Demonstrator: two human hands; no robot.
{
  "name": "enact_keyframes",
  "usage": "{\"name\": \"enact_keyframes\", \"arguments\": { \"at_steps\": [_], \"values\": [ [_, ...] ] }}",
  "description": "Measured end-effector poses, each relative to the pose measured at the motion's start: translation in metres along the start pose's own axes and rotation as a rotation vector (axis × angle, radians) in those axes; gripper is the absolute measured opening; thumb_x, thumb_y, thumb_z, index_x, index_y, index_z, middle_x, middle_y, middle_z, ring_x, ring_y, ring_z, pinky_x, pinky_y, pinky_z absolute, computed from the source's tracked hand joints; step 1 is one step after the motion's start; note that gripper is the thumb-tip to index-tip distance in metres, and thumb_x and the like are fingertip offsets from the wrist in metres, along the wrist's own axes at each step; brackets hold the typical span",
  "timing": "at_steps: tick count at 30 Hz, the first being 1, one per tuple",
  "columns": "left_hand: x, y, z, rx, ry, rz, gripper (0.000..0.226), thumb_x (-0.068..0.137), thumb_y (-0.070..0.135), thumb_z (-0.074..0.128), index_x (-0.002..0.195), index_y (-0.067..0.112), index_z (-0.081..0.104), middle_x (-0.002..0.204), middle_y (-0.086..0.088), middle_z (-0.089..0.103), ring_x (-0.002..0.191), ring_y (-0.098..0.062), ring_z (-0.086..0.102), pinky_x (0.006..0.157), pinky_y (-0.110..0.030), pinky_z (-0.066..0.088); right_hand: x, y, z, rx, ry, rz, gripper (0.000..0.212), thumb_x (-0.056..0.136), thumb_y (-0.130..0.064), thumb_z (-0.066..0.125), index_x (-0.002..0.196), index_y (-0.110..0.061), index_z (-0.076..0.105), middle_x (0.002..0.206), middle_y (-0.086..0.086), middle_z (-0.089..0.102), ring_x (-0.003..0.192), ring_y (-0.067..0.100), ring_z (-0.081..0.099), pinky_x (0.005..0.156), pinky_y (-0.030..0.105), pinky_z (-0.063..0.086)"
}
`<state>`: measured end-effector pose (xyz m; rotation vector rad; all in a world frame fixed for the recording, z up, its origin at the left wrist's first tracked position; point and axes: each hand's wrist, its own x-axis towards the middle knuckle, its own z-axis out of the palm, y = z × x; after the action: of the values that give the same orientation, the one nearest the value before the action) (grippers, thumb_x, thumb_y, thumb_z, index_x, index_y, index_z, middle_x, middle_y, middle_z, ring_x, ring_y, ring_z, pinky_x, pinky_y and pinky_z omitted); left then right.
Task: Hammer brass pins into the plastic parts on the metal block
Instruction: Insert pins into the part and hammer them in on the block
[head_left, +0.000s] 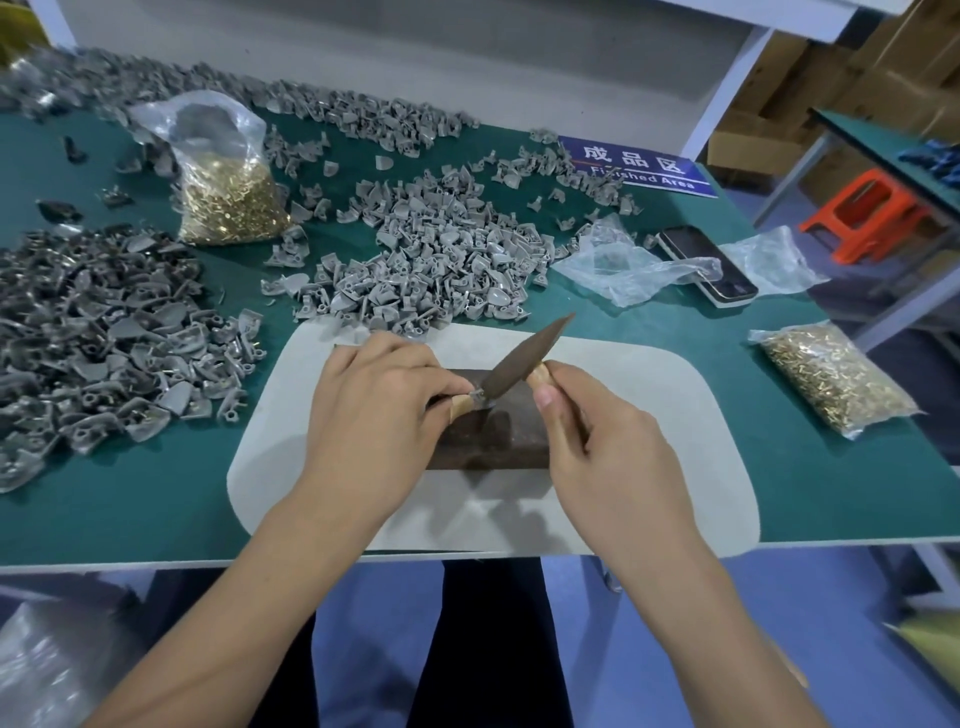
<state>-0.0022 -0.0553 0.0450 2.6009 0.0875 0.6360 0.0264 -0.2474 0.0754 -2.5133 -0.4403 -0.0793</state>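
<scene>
Near the desk's (156, 509) front edge a pad (649, 467) cushions the block (498, 441). The right hand (613, 447) grips the hammer (524, 358) just over it; the left hand (384, 410) pinches a part (475, 397) there, steadying its pin, too small to see.

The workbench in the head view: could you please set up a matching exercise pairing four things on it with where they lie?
Things:
1. hammer
2. phone
3. metal block
4. open bag of brass pins

Places:
A. on the white mat
B. far left, among grey parts
C. in the right hand
D. partly under clear plastic, on the right

Pairs: 1-C, 2-D, 3-A, 4-B
</scene>
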Motion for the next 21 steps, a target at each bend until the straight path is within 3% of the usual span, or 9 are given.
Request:
{"name": "enact_keyframes", "arguments": {
  "at_steps": [6, 10, 14, 17, 21],
  "values": [
    [-0.0001, -0.0009, 0.0021, 0.007, 0.011, 0.003, 0.007, 0.082, 0.038, 0.080, 0.089, 0.037, 0.079, 0.080, 0.016, 0.065, 0.093, -0.019, 0.058, 0.076, -0.034, 0.034, 0.0040, 0.0052, -0.0011, 0.062, 0.081, -0.009, 0.022, 0.106, -0.052, 0.040, 0.115, -0.043, 0.058, 0.069, -0.005, 0.058, 0.069, 0.021, 0.056, 0.064, 0.045, 0.050],
    [-0.0008, -0.0025, 0.0019, 0.010, 0.018, -0.002, 0.009, 0.081, 0.036, 0.081, 0.090, 0.037, 0.080, 0.079, 0.015, 0.065, 0.092, -0.020, 0.058, 0.076, -0.034, 0.034, 0.0037, 0.0047, 0.0025, 0.031, 0.003, -0.020, 0.022, 0.104, -0.051, 0.039, 0.111, -0.041, 0.058, 0.065, -0.009, 0.053, 0.068, 0.022, 0.053, 0.063, 0.044, 0.051],
    [-0.0001, -0.0035, 0.0029, 0.004, 0.028, 0.003, 0.008, 0.080, 0.036, 0.082, 0.088, 0.037, 0.079, 0.078, 0.015, 0.065, 0.090, -0.020, 0.058, 0.075, -0.035, 0.035, 0.0028, 0.0058, 0.0028, 0.121, 0.088, -0.011, 0.023, 0.107, -0.047, 0.041, 0.109, -0.037, 0.061, 0.066, -0.016, 0.051, 0.063, 0.015, 0.046, 0.058, 0.040, 0.044],
    [0.0005, -0.0059, 0.0028, 0.011, 0.031, 0.013, 0.009, 0.079, 0.041, 0.081, 0.088, 0.039, 0.079, 0.078, 0.016, 0.066, 0.091, -0.019, 0.057, 0.074, -0.035, 0.036, 0.0016, 0.0063, 0.0041, 0.042, 0.011, -0.024, 0.020, 0.106, -0.050, 0.040, 0.106, -0.041, 0.058, 0.066, -0.015, 0.052, 0.062, 0.016, 0.047, 0.057, 0.040, 0.046],
    [0.0016, -0.0084, 0.0035, 0.006, 0.037, 0.029, 0.008, 0.079, 0.041, 0.081, 0.086, 0.038, 0.079, 0.077, 0.017, 0.066, 0.090, -0.020, 0.058, 0.073, -0.034, 0.035, 0.0012, 0.0056, 0.0051, 0.142, 0.098, -0.008, 0.020, 0.107, -0.046, 0.042, 0.108, -0.038, 0.060, 0.067, -0.015, 0.052, 0.063, 0.015, 0.045, 0.060, 0.041, 0.044]
  ]
}}
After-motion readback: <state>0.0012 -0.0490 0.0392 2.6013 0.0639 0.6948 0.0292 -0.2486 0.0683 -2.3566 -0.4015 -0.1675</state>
